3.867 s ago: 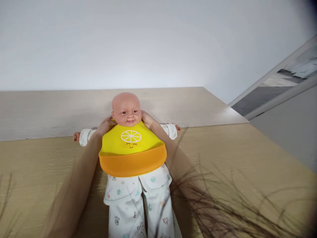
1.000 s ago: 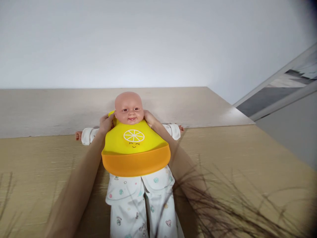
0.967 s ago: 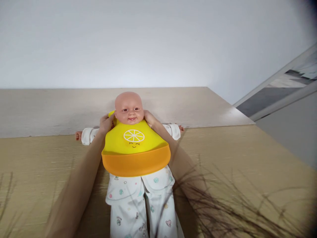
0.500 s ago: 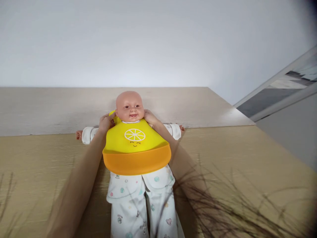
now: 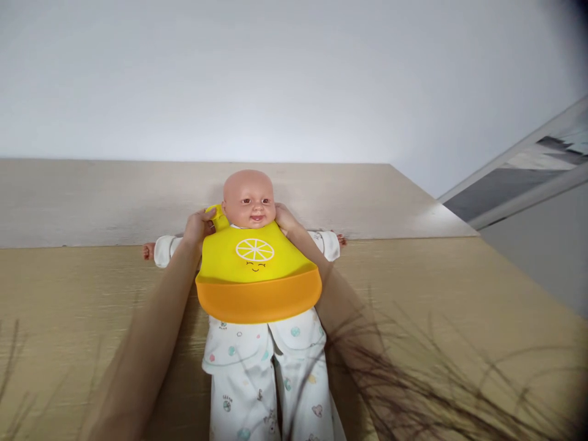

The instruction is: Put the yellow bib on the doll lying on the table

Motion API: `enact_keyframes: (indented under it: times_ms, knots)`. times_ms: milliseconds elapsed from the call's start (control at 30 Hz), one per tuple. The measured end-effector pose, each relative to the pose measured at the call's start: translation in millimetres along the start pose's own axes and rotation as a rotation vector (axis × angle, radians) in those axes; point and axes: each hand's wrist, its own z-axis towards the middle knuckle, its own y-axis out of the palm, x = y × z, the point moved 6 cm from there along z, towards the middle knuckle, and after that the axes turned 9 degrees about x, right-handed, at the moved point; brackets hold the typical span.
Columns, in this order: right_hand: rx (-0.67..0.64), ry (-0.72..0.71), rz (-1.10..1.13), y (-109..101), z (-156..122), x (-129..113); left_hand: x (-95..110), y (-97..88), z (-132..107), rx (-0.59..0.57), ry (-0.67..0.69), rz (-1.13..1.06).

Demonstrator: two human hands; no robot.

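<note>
A bald baby doll [image 5: 248, 193] lies face up in white printed clothes [image 5: 239, 392], arms stretched out sideways. Over its chest lies a yellow silicone bib [image 5: 220, 257] with a lemon-slice print and an orange catch pocket [image 5: 260, 300]. Beside the doll's neck, on the left, my left hand [image 5: 199, 225] pinches the bib's yellow neck strap. My right hand [image 5: 285, 219] is against the other side of the neck, by the bib's upper edge. Its fingertips are hidden behind the doll's neck, so its grip does not show.
The doll rests on a light wood surface [image 5: 413, 306], with a paler strip [image 5: 92, 196] along the back. A white wall [image 5: 275, 79] rises behind. Dark strands of hair [image 5: 413, 392] hang across the lower right of the view.
The doll's head and bib sit slightly farther right in view. More of the yellow strap shows beside my left hand. Both hands stay by the neck.
</note>
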Motion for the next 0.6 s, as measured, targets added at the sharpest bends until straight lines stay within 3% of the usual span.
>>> enact_keyframes:
  times_ms: [67, 367, 600]
  knots:
    - [-0.01, 0.068, 0.067, 1.2, 0.5, 3.0, -0.1, 1.7, -1.4, -0.013, -0.02, -0.03]
    - [0.114, -0.059, 0.031, -10.8, 4.9, -0.7, -1.6, 6.8, -4.3, -0.129, -0.082, -0.101]
    - [0.083, -0.043, 0.028, -11.0, 6.4, 0.0, -2.2, 11.0, -7.7, -0.226, -0.095, -0.047]
